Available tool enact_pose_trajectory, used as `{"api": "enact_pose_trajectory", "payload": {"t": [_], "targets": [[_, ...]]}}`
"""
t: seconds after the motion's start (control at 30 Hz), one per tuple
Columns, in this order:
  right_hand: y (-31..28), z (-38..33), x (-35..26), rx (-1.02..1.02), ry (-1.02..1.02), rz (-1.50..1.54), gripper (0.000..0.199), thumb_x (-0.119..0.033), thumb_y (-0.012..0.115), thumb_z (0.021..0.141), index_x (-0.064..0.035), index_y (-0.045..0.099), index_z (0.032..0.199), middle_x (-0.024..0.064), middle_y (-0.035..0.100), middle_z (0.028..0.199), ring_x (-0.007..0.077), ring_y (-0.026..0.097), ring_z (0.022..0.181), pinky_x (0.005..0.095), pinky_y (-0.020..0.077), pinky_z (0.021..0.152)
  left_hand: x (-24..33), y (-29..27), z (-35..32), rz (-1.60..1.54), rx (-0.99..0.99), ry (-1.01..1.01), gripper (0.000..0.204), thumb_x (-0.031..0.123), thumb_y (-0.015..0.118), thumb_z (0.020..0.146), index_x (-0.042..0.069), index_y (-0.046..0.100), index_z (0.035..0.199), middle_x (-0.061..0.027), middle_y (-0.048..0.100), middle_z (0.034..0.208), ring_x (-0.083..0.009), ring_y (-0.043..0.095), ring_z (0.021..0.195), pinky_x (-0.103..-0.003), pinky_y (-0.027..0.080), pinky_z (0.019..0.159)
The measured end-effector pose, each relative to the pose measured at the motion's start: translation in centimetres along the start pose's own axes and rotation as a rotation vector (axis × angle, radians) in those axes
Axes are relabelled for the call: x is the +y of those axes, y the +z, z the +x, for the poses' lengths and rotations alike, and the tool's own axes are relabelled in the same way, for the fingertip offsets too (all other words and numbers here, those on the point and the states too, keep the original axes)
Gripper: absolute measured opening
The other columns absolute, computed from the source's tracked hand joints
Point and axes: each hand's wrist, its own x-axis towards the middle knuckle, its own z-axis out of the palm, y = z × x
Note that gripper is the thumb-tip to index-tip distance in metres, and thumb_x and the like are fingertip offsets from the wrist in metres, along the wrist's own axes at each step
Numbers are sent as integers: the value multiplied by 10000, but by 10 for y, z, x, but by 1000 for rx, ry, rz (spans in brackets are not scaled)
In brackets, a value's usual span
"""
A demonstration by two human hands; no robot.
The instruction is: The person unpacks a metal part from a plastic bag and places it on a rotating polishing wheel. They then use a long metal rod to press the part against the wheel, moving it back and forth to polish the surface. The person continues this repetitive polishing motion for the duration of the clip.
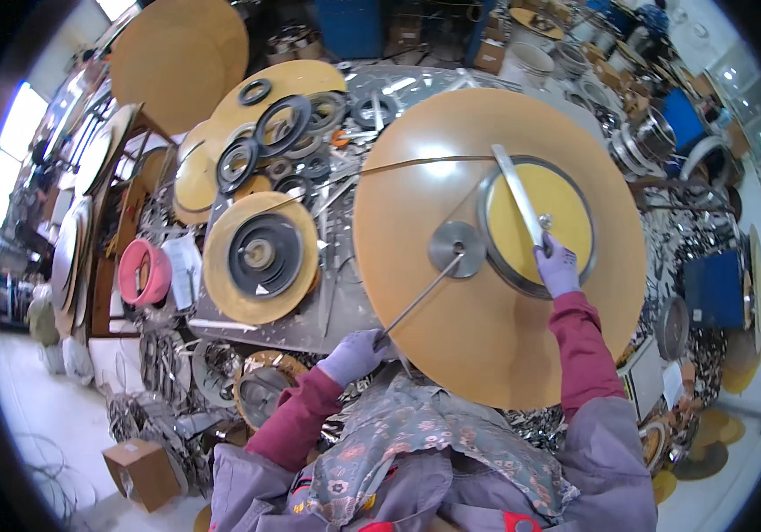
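My right hand (560, 269), in a pale purple glove, is closed round the lower end of a flat metal bar (515, 186). That bar lies slanted across a yellow disc (567, 199) with a dark ring round its edge. Both rest over a large tan disc (416, 346), which fills the right of the table. At lower left, my left hand (353, 356) is closed on the near end of a thin metal rod (419, 300). The rod's far end meets a small grey round plate (444, 238) with a central hole. A long thin strip (416, 162) crosses the tan disc's upper part.
Left of the big disc, a smaller yellow disc (221, 288) carries dark rings. Several black rings (285, 126) are piled behind it on the grey table (345, 306). A pink bucket (157, 273) stands at the left. Metal scrap (163, 390) and a cardboard box (143, 473) lie below.
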Motion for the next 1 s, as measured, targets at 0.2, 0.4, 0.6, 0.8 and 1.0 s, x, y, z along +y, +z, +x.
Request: {"api": "enact_pose_trajectory", "payload": {"t": [0.2,0.4,0.6,0.8,1.0], "targets": [[14,7,25,86,-68,25,434,-235,593,830,-13,558,1201,206,633,1057,330,619,964,398,471,858,-2,-2,4,5,2,11,254,216,494,872,-16,591,904,-252,615,871,-417,587,849,-467,447,737],[14,7,23,107,-101,1,426,-238,594,829,-28,567,1198,204,636,1050,337,620,950,393,466,864,-2,-6,5,-50,27,-1,248,209,518,860,-11,602,935,-257,612,876,-414,592,845,-462,455,742],[4,1,7,59,-46,38,402,-253,579,825,-55,572,1176,198,646,984,346,627,904,421,477,825,-6,0,5,-11,7,21,268,217,514,873,-13,617,963,-257,621,906,-417,594,858,-465,459,754],[8,2,14,122,-67,21,343,-259,580,824,-57,591,1101,200,643,976,364,613,905,430,473,822,4,-6,5,-14,-26,-13,278,240,491,902,-10,602,956,-265,611,858,-435,584,828,-466,456,702],[7,2,14,117,-107,21,347,-275,579,824,-47,584,1085,206,643,957,371,612,898,438,473,819,3,-6,1,-23,16,4,265,218,498,892,-20,604,939,-267,606,852,-433,582,818,-464,452,707]]}}
